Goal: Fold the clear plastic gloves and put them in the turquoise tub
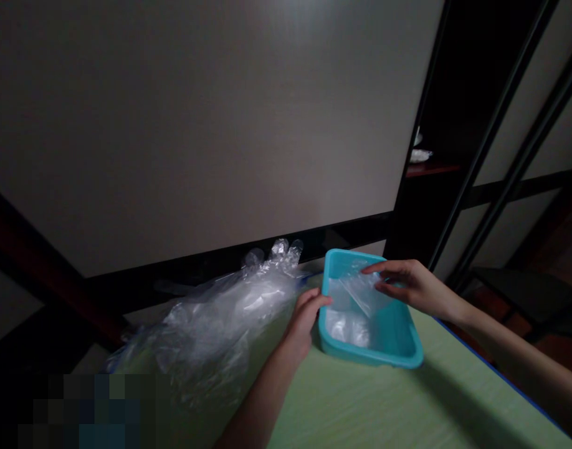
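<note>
Two hands are engaging the turquoise basin point(410, 349), which is resting on the green surface point(342, 399). With the left hand point(307, 312), we are gripping the basin's left rim; one fingertip is lapping over the edge, and the other visible fingers are bending close together outside the wall. With the right hand point(407, 288), we are reaching over the basin's far right part, index finger extending and standing slightly apart from the digits below. These fingertips are meeting a clear plastic sheet point(363, 292), which is slanting down inside the basin; we cannot tell whether they are pinching it firmly. Beneath it, more clear plastic point(349, 327) is lying on the basin floor. To the left of the left hand, a crumpled transparent pile point(239, 305) is spreading across the surface, and finger-shaped lobes are projecting at its far end, near the pale panel point(230, 137).
</note>
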`<state>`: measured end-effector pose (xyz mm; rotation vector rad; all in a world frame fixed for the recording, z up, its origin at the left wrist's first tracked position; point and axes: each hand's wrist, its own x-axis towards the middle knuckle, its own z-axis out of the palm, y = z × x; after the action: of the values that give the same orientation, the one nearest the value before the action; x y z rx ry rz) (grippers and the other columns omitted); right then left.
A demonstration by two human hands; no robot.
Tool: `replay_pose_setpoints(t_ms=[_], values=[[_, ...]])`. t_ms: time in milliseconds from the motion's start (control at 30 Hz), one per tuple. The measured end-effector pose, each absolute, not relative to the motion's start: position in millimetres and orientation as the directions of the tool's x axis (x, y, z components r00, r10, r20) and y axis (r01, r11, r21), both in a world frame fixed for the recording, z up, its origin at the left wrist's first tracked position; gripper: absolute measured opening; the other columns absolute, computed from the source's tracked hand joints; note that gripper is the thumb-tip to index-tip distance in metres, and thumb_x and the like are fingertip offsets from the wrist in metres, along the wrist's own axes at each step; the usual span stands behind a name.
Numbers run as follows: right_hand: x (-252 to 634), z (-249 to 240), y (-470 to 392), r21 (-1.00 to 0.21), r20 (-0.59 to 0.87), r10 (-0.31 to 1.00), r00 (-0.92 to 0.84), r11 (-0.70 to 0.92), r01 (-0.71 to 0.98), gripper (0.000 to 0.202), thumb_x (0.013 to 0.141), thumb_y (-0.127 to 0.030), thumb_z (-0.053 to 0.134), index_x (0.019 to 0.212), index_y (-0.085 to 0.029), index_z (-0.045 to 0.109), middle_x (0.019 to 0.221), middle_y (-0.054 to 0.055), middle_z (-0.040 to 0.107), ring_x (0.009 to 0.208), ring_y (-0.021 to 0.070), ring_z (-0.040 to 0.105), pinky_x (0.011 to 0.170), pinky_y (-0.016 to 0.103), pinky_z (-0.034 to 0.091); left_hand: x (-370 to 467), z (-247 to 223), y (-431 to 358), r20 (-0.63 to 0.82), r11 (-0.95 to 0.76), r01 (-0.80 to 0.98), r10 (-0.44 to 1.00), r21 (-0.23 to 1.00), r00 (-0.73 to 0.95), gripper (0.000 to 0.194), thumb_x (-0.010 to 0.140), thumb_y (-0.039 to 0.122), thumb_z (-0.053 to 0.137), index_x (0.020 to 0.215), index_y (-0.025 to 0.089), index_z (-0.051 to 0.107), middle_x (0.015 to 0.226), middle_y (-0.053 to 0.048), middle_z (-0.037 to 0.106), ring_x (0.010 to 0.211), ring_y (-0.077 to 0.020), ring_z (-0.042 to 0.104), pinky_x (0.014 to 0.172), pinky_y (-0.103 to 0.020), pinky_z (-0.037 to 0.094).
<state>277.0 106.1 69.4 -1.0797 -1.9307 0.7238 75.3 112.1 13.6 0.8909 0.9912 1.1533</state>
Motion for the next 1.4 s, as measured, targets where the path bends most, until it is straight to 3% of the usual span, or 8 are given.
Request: replay_pose_setpoints(t_ms=[167, 300, 433, 533, 733, 867, 1100, 1400], values=[[269, 89, 104, -0.63, 0.285, 0.739, -0.61, 0.624, 0.462, 0.032, 0.071, -0.01, 0.051, 0.095, -0.026, 0.065, 0.091, 0.001, 0.065, 0.081, 0.0196, 0.06, 0.071, 0.032, 0.047, 48, 34, 110, -0.213, 0.285, -0.227, 0.931, 0.931, 0.295, 0.015, 0.046, 0.017, 0.06, 0.062, 0.015, 0.061, 0.053, 0.002, 0.056, 0.052, -0.0126, 0.051, 0.051, -0.022, 0.035], [261, 91, 107, -0.567, 0.165, 0.644, -0.747, 0.681, 0.463, 0.047, 0.066, -0.002, 0.048, 0.104, -0.027, 0.06, 0.084, 0.0, 0.065, 0.07, 0.0162, 0.06, 0.061, 0.025, 0.045, 38, 46, 108, -0.219, 0.301, -0.19, 0.906, 0.935, 0.362, 0.013, 0.045, 0.016, 0.058, 0.058, 0.015, 0.06, 0.05, 0.003, 0.054, 0.047, -0.0114, 0.048, 0.048, -0.021, 0.034], [251, 87, 108, -0.509, 0.095, 0.622, -0.777, 0.701, 0.499, 0.049, 0.056, 0.004, 0.05, 0.095, -0.023, 0.064, 0.07, -0.001, 0.064, 0.059, 0.0139, 0.057, 0.049, 0.02, 0.038, 36, 51, 107, -0.208, 0.315, -0.193, 0.877, 0.929, 0.432, 0.009, 0.044, 0.017, 0.057, 0.053, 0.016, 0.057, 0.047, 0.003, 0.049, 0.047, -0.0116, 0.048, 0.049, -0.022, 0.035], [242, 91, 106, -0.47, -0.052, 0.628, -0.776, 0.671, 0.574, 0.045, 0.051, 0.006, 0.047, 0.083, -0.021, 0.064, 0.06, -0.003, 0.06, 0.051, 0.0121, 0.052, 0.043, 0.02, 0.032, 37, 50, 107, -0.178, 0.292, -0.188, 0.868, 0.938, 0.465, 0.007, 0.045, 0.017, 0.057, 0.051, 0.015, 0.055, 0.045, 0.004, 0.047, 0.045, -0.0099, 0.045, 0.047, -0.02, 0.034], [228, 98, 101, -0.186, -0.413, 0.587, -0.697, 0.694, 0.695, 0.037, 0.054, 0.003, 0.046, 0.082, -0.016, 0.059, 0.07, 0.002, 0.059, 0.062, 0.016, 0.053, 0.048, 0.022, 0.031, 37, 46, 106, -0.238, 0.329, -0.169, 0.881, 0.929, 0.409, 0.013, 0.044, 0.015, 0.06, 0.057, 0.015, 0.055, 0.051, 0.005, 0.048, 0.046, -0.0092, 0.045, 0.046, -0.02, 0.033], [227, 89, 100, -0.061, -0.406, 0.62, -0.671, 0.714, 0.697, 0.031, 0.062, 0.0, 0.047, 0.086, -0.016, 0.059, 0.081, 0.006, 0.061, 0.074, 0.0205, 0.056, 0.055, 0.025, 0.033, 37, 47, 105, -0.248, 0.337, -0.179, 0.887, 0.924, 0.388, 0.014, 0.045, 0.013, 0.06, 0.058, 0.016, 0.055, 0.054, 0.005, 0.049, 0.048, -0.0094, 0.047, 0.047, -0.019, 0.033], [234, 81, 99, -0.076, -0.305, 0.602, -0.738, 0.757, 0.649, 0.027, 0.069, -0.012, 0.055, 0.094, -0.018, 0.058, 0.091, 0.007, 0.062, 0.087, 0.0236, 0.056, 0.066, 0.03, 0.037, 36, 47, 106, -0.218, 0.329, -0.198, 0.873, 0.923, 0.436, 0.016, 0.044, 0.015, 0.062, 0.059, 0.015, 0.056, 0.053, 0.005, 0.05, 0.046, -0.0089, 0.046, 0.046, -0.02, 0.033], [231, 89, 95, -0.02, -0.288, 0.596, -0.749, 0.779, 0.627, 0.023, 0.068, -0.003, 0.052, 0.084, -0.015, 0.064, 0.083, 0.007, 0.063, 0.082, 0.0218, 0.056, 0.066, 0.028, 0.037, 36, 48, 105, -0.209, 0.32, -0.192, 0.871, 0.928, 0.444, 0.015, 0.045, 0.015, 0.061, 0.059, 0.015, 0.055, 0.052, 0.004, 0.048, 0.045, -0.0083, 0.044, 0.045, -0.02, 0.031]])
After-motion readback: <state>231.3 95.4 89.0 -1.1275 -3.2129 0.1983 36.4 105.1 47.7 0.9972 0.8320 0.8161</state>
